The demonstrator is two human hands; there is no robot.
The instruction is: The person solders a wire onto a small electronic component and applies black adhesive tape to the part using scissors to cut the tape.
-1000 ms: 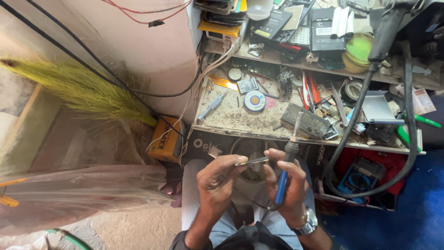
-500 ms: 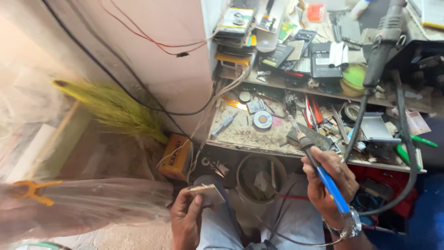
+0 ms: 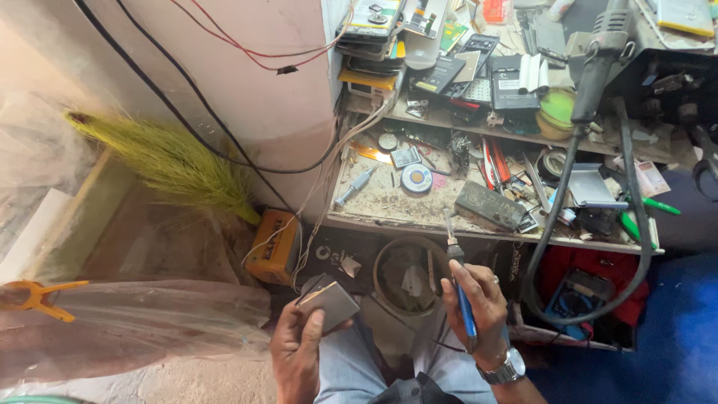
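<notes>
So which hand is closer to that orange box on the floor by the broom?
Left. The left hand, holding a small grey device, sits just below and right of the orange box. The right hand, holding a blue-handled soldering iron, is farther right.

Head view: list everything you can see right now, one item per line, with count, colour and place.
Small flat box: one, grey, held low centre.
Soldering iron: one, blue handle, tip up, in front of the bench edge.
Workbench: one, dusty grey top, centre right, cluttered.
Solder reel: one, blue and white, on the bench.
Phones and parts: many, mostly black, on the upper shelf.
Hot air wand: one, grey, black hose looping down at right.
Broom: one, yellow-green, leaning at left.
Orange box: one, under the bench corner.
Clamp: one, orange, far left on clear plastic sheet.
Left hand: holds the grey box.
Right hand: grips the soldering iron; wristwatch on the wrist.
</notes>
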